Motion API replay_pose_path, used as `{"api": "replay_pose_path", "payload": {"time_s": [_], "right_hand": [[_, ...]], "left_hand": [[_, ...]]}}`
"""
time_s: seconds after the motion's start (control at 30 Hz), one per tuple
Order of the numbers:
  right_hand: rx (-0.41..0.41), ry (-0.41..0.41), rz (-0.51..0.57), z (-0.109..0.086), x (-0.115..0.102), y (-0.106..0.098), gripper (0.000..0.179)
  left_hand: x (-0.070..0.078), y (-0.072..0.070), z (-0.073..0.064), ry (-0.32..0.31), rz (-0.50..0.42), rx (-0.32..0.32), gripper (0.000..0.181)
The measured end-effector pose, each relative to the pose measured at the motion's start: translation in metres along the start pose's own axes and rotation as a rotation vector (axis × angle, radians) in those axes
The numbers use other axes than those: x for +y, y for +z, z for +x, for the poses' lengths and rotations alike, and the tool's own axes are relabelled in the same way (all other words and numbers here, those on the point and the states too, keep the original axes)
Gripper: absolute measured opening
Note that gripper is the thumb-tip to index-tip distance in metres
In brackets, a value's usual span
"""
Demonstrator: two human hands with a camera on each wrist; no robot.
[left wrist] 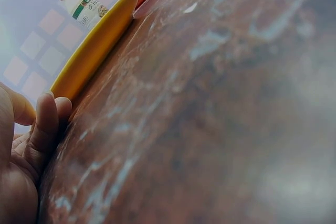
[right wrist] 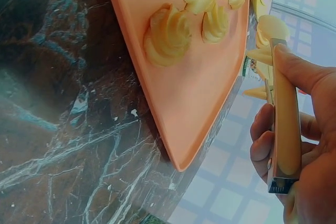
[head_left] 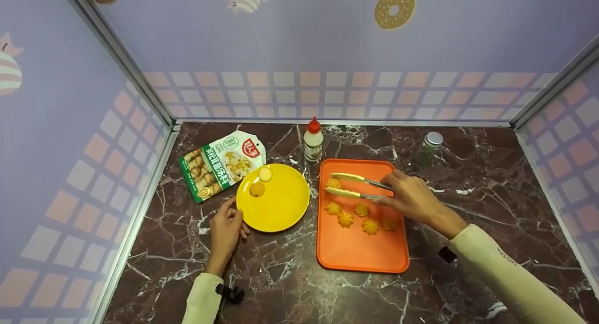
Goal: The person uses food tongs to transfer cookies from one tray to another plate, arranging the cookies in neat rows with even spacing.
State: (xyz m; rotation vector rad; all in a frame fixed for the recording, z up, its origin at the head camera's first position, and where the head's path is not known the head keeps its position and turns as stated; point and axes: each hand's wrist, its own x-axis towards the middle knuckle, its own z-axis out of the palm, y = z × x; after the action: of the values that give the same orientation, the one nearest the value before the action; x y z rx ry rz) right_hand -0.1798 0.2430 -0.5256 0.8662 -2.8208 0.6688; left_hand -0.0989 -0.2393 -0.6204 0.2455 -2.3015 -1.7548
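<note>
My right hand (head_left: 412, 196) holds metal tongs with pale yellow tips (head_left: 345, 193) over the orange tray (head_left: 360, 258). The tongs' ends lie on either side of a swirled golden cookie (head_left: 333, 184) at the tray's upper left. Lower on the tray are several more piped cookies (head_left: 345, 219), some flower-shaped. At the left rim of the yellow plate (head_left: 281, 209), my left hand (head_left: 226, 228) grips the edge with curled fingers; in the left wrist view, its fingertips (left wrist: 48, 108) meet the rim. Two small round pieces, one pale (head_left: 265, 174) and one browner (head_left: 257, 189), lie on the plate.
A green and white food packet (head_left: 222, 165) lies left of the plate, partly against its rim. Behind plate and tray stands a red-capped squeeze bottle (head_left: 313, 143). A silver-lidded jar (head_left: 429, 147) is at the back right. Patterned walls enclose the dark marbled table (head_left: 281, 286).
</note>
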Motion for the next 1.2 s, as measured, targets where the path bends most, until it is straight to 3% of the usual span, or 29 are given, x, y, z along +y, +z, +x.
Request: {"api": "replay_pose_path", "payload": {"time_s": [0.37,0.73,1.2], "right_hand": [[-0.03,-0.016,0.013,0.005,-0.004,0.003,0.042],[-0.009,-0.05,0.02,0.008,-0.008,0.004,0.04],[-0.027,-0.058,0.014,0.014,-0.016,0.009,0.041]], "left_hand": [[0.0,0.001,0.001,-0.001,0.0,-0.002,0.042],[0.005,0.001,0.0,-0.035,-0.007,-0.004,0.043],[0.001,0.0,-0.001,0.0,-0.016,-0.019,0.042]]}}
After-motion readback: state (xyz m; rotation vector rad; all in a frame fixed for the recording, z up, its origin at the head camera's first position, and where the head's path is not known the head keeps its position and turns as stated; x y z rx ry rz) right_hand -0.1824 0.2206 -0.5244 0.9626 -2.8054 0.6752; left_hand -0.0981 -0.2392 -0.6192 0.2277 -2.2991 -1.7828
